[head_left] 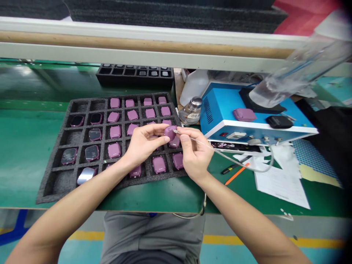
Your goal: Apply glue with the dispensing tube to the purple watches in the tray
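One purple casing (pixel 170 132) in left hand (pixel 141 143) pinch grip, thin probe (pixel 192 139) in right hand (pixel 194 156) pinch.

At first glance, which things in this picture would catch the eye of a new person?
The two hands meet at the centre: the left hand holds a purple casing, and the right hand puts a thin tube tip to it. Under them lies a dark foam tray of similar casings; a blue box stands at the right.
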The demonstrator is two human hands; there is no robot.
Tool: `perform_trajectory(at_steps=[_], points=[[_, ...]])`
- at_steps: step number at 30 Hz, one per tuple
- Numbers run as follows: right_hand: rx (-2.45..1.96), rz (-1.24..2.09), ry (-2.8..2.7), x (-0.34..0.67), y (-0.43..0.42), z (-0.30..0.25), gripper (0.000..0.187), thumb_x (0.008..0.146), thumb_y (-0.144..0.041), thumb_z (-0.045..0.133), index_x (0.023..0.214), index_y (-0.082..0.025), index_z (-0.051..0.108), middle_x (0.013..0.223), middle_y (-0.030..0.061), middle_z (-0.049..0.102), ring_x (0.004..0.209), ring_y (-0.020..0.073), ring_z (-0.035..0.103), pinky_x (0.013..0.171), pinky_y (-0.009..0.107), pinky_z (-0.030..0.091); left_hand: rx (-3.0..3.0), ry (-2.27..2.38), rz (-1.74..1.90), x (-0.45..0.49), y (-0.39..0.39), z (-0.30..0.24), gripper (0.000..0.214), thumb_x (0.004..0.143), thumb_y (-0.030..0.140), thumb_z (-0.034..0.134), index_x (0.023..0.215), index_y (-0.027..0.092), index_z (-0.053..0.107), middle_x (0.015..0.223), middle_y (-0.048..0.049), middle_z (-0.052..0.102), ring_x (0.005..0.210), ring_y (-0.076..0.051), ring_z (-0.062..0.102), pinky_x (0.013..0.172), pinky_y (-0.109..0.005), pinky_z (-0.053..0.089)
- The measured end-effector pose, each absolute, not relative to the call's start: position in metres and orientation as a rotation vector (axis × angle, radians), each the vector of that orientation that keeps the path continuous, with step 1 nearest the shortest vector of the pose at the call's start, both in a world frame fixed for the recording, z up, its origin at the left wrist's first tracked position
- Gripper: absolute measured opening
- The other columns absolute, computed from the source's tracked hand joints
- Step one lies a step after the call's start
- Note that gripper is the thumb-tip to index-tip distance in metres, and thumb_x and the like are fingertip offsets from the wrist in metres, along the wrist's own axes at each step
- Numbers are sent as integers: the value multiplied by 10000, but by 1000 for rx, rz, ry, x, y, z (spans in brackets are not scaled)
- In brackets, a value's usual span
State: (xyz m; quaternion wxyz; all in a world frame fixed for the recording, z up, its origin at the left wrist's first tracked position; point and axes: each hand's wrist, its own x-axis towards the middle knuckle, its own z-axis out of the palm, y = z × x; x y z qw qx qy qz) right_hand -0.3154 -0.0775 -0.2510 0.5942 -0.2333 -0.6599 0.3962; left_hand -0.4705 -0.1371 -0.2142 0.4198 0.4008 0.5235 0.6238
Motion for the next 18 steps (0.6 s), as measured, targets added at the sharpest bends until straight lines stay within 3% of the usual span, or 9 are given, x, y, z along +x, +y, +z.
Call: perform_trajectory(at_steps=[18], points=[[-503,905,-1527,-319,-73,-250,116,1017,-262,623,1023,-228,734,1051,74,745,1033,200,726,938,382,614,1007,1409,1554,-472,-137,-210,442,630,297,963,1043,198,841,984,-78,801,910,-222,752,930,-378,629]])
